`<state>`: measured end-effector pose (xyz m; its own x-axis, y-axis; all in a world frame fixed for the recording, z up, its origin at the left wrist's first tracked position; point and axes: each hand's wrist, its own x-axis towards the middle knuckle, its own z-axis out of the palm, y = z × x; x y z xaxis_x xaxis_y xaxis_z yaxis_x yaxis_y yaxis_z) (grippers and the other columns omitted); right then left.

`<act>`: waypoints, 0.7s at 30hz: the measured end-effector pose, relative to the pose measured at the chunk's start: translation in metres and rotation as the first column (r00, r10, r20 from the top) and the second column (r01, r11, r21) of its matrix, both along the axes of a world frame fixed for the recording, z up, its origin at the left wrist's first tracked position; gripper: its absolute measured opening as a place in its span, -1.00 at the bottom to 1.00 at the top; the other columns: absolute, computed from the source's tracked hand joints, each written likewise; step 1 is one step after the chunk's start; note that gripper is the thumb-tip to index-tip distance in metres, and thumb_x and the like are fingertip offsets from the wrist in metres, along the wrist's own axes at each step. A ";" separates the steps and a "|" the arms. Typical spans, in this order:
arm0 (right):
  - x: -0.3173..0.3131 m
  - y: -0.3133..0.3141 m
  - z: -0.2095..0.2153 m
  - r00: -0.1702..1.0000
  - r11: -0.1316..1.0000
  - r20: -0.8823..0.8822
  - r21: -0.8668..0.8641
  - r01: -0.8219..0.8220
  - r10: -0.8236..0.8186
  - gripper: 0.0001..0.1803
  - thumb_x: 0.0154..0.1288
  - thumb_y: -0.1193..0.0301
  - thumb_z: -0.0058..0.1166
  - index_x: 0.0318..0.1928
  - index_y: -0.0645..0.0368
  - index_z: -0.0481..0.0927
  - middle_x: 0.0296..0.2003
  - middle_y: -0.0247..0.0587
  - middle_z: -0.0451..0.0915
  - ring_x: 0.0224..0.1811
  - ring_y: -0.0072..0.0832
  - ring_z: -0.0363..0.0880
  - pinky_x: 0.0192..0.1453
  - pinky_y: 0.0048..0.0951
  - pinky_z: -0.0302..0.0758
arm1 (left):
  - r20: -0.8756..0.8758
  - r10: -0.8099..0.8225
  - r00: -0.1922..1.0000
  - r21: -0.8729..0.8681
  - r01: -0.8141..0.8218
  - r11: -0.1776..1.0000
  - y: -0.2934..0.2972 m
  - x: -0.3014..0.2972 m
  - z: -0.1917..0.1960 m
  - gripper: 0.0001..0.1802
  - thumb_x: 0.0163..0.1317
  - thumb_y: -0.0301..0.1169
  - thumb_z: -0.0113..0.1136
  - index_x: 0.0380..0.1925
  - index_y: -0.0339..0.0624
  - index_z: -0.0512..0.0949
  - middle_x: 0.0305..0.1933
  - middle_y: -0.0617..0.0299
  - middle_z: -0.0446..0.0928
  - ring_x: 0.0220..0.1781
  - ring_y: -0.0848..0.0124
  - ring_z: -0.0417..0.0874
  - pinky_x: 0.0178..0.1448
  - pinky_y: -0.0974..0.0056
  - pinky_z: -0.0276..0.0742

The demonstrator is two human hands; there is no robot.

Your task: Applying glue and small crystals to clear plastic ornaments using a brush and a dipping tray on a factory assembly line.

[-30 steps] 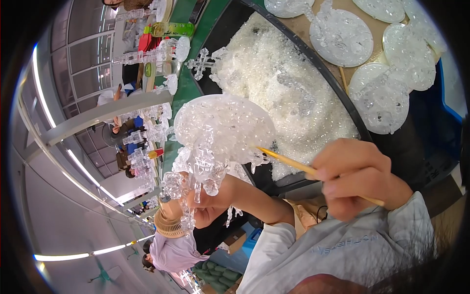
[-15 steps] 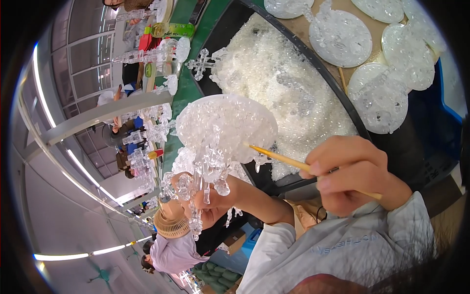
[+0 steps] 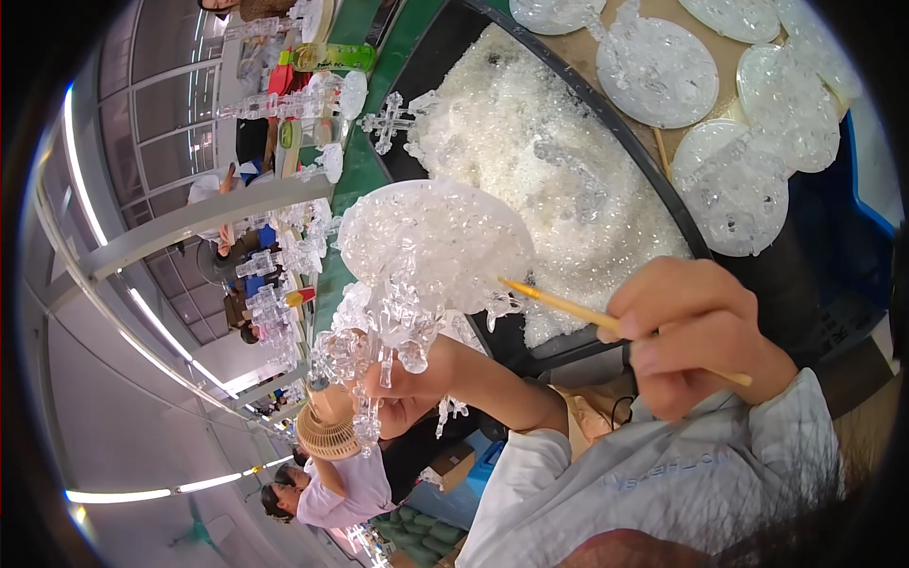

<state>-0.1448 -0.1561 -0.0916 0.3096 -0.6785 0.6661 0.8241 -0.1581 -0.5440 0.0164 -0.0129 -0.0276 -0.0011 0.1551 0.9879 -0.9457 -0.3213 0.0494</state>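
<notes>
Green worktop point(image 3: 358, 170) behind; left hand point(image 3: 409, 383) closed round clear figurine point(image 3: 405, 317), seemingly mid-body, so brush point(image 3: 568, 307) pinched in right hand point(image 3: 689, 331) reaches its disc base point(image 3: 440, 227).

Left hand point(image 3: 407, 390) grips a clear ornament point(image 3: 405, 293) by its narrow end, round base up. Right hand point(image 3: 696, 331) pinches a thin wooden brush point(image 3: 573, 310), tip at the base's edge (contact hard to judge). Beyond: black tray point(image 3: 450, 47) heaped with glittering white granules point(image 3: 492, 123); disc-based clear pieces point(image 3: 658, 76), upper right.
</notes>
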 end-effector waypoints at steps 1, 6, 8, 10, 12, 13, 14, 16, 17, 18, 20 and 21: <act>0.000 0.000 -0.003 1.000 1.000 -0.001 0.001 0.000 0.000 -0.73 -0.15 0.71 0.15 -0.32 0.29 0.59 -0.35 -0.03 0.56 -0.52 -0.32 0.58 -0.49 -0.41 0.56 | -0.001 0.000 1.000 0.001 0.000 1.000 0.003 0.003 0.002 -0.61 0.40 -0.32 0.11 -0.46 -0.48 0.63 -0.57 0.09 0.60 -0.69 0.57 0.39 -0.53 0.41 0.31; 0.002 0.003 -0.004 0.999 0.999 0.037 0.031 0.034 -0.035 -0.74 -0.14 0.70 0.12 -0.32 0.29 0.58 -0.35 -0.02 0.56 -0.53 -0.32 0.57 -0.54 -0.42 0.54 | -0.134 -0.005 0.991 0.153 0.026 0.988 0.040 0.008 -0.016 -0.62 0.36 -0.28 0.12 -0.47 -0.44 0.43 -0.28 -0.32 0.58 -0.22 -0.12 0.69 -0.11 -0.30 0.65; 0.000 0.002 -0.007 0.998 1.000 0.050 -0.007 -0.025 0.026 -0.73 -0.13 0.70 0.11 -0.31 0.28 0.57 -0.34 -0.02 0.55 -0.53 -0.32 0.57 -0.53 -0.42 0.54 | -0.124 0.021 0.992 0.128 -0.005 0.992 0.033 0.005 -0.012 -0.63 0.36 -0.29 0.13 -0.46 -0.44 0.44 -0.29 -0.32 0.58 -0.23 -0.11 0.69 -0.12 -0.28 0.66; -0.003 0.001 -0.006 0.995 0.996 0.060 -0.046 -0.082 0.085 -0.73 -0.12 0.70 0.10 -0.30 0.27 0.57 -0.33 -0.02 0.55 -0.53 -0.32 0.57 -0.52 -0.42 0.55 | -0.117 0.046 0.992 0.103 -0.034 0.994 0.032 0.004 -0.009 -0.63 0.35 -0.29 0.14 -0.45 -0.45 0.44 -0.30 -0.31 0.58 -0.25 -0.09 0.69 -0.13 -0.26 0.67; -0.008 0.001 -0.002 0.994 0.997 0.100 0.059 -0.039 0.033 -0.73 -0.08 0.69 0.10 -0.28 0.24 0.55 -0.32 -0.02 0.54 -0.53 -0.33 0.56 -0.50 -0.42 0.55 | -0.109 0.037 0.993 0.068 -0.030 0.997 0.035 0.006 -0.009 -0.62 0.36 -0.26 0.13 -0.42 -0.46 0.46 -0.33 -0.31 0.58 -0.27 -0.04 0.71 -0.14 -0.20 0.69; -0.007 0.000 -0.002 0.995 0.998 0.100 0.059 -0.036 0.030 -0.73 -0.08 0.69 0.10 -0.28 0.24 0.55 -0.32 -0.02 0.54 -0.53 -0.33 0.56 -0.50 -0.42 0.55 | -0.109 0.034 0.993 0.067 -0.027 0.997 0.036 0.006 -0.010 -0.62 0.36 -0.26 0.13 -0.42 -0.46 0.46 -0.33 -0.31 0.58 -0.27 -0.04 0.71 -0.14 -0.20 0.69; -0.007 0.001 -0.002 0.994 0.998 0.104 0.058 0.011 -0.017 -0.73 -0.06 0.69 0.10 -0.27 0.23 0.55 -0.30 -0.02 0.54 -0.54 -0.32 0.56 -0.49 -0.41 0.56 | -0.099 0.083 0.992 0.110 -0.072 0.991 0.037 0.005 -0.010 -0.61 0.36 -0.26 0.13 -0.43 -0.46 0.46 -0.35 -0.32 0.58 -0.27 -0.03 0.71 -0.14 -0.17 0.69; -0.005 0.000 -0.001 0.992 0.997 0.110 0.058 0.056 -0.062 -0.73 -0.04 0.69 0.11 -0.25 0.22 0.54 -0.29 -0.02 0.53 -0.54 -0.32 0.56 -0.48 -0.40 0.57 | -0.087 0.133 0.987 0.152 -0.119 0.981 0.036 0.004 -0.010 -0.60 0.36 -0.25 0.13 -0.45 -0.46 0.47 -0.37 -0.32 0.58 -0.27 -0.02 0.71 -0.13 -0.15 0.69; -0.004 0.001 -0.001 0.992 0.996 0.092 0.042 0.083 -0.086 -0.74 -0.04 0.69 0.12 -0.25 0.22 0.54 -0.28 -0.03 0.53 -0.54 -0.32 0.56 -0.49 -0.40 0.56 | -0.102 0.126 0.987 0.126 -0.113 0.986 0.035 0.002 -0.009 -0.59 0.36 -0.24 0.13 -0.49 -0.45 0.46 -0.40 -0.31 0.58 -0.29 0.00 0.71 -0.13 -0.14 0.69; -0.003 0.001 -0.001 0.991 0.994 0.074 0.026 0.110 -0.111 -0.74 -0.03 0.69 0.13 -0.26 0.22 0.54 -0.28 -0.03 0.53 -0.53 -0.32 0.55 -0.49 -0.40 0.56 | -0.118 0.118 0.986 0.099 -0.106 0.989 0.031 0.000 -0.009 -0.57 0.36 -0.24 0.13 -0.53 -0.44 0.45 -0.44 -0.29 0.57 -0.31 0.01 0.71 -0.13 -0.13 0.68; -0.005 0.001 0.001 0.996 0.997 0.051 0.026 0.076 -0.078 -0.75 -0.03 0.69 0.14 -0.27 0.23 0.55 -0.27 -0.02 0.53 -0.51 -0.30 0.57 -0.47 -0.40 0.58 | -0.123 0.155 0.980 0.070 -0.147 0.987 0.018 -0.008 -0.005 -0.56 0.35 -0.23 0.12 -0.57 -0.42 0.45 -0.45 -0.27 0.58 -0.33 0.02 0.71 -0.13 -0.13 0.68; -0.006 0.001 0.001 0.999 0.999 0.026 0.027 0.045 -0.046 -0.76 -0.03 0.69 0.15 -0.27 0.24 0.55 -0.26 0.00 0.54 -0.49 -0.28 0.58 -0.45 -0.40 0.59 | -0.131 0.190 0.973 0.043 -0.186 0.982 0.013 -0.009 -0.004 -0.54 0.35 -0.23 0.12 -0.61 -0.41 0.44 -0.47 -0.24 0.58 -0.35 0.02 0.70 -0.13 -0.13 0.67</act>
